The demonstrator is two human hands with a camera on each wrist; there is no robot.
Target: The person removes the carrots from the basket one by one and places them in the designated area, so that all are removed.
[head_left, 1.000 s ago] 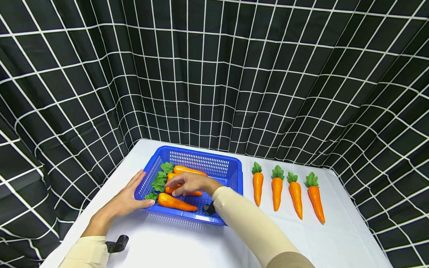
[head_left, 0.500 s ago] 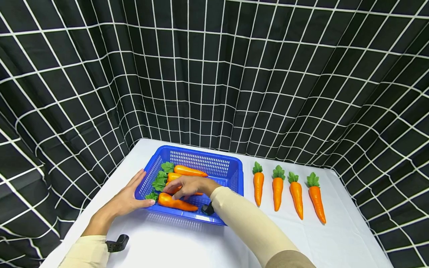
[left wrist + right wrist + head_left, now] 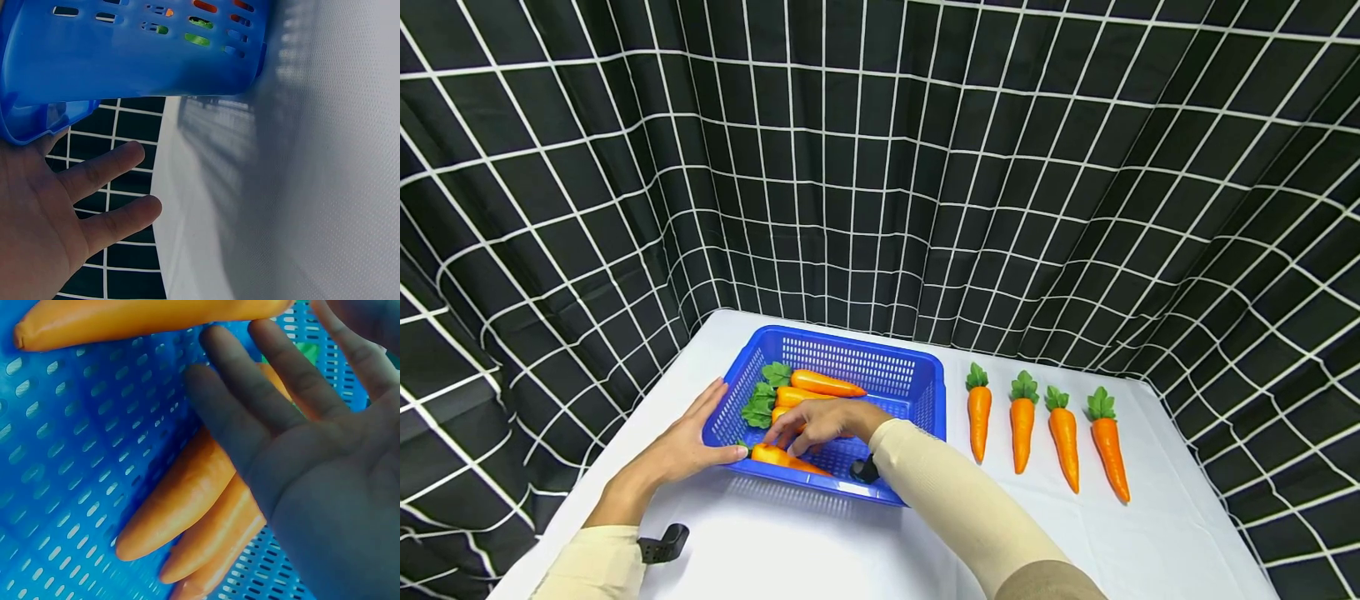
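Note:
In the head view, a blue perforated plastic basket [image 3: 917, 358] holds several carrots with green leafy tops. My left hand [image 3: 673, 442] rests with spread, straight fingers along its left side, thumb at the near left corner. My right hand [image 3: 827, 421] reaches down inside. In the right wrist view, the right hand's fingers [image 3: 234, 381] are fairly straight, tips right at one side of the nearest carrot [image 3: 144, 322]. That carrot [image 3: 778, 457] lies along the near wall, its leaves mostly hidden. Three other carrots [image 3: 181, 494] lie beyond the hand, partly covered by it.
Several carrots stand apart in a row to the right of the basket, the closest carrot [image 3: 978, 421] beside its right wall and the farthest carrot [image 3: 1108, 454] toward the table's right. A white cloth [image 3: 790, 550] covers the table. Black grid curtains [image 3: 865, 167] surround it.
My right hand has shifted toward the near side of the basket, and the nearest carrot has moved with it against the near wall. My left hand has stayed in place.

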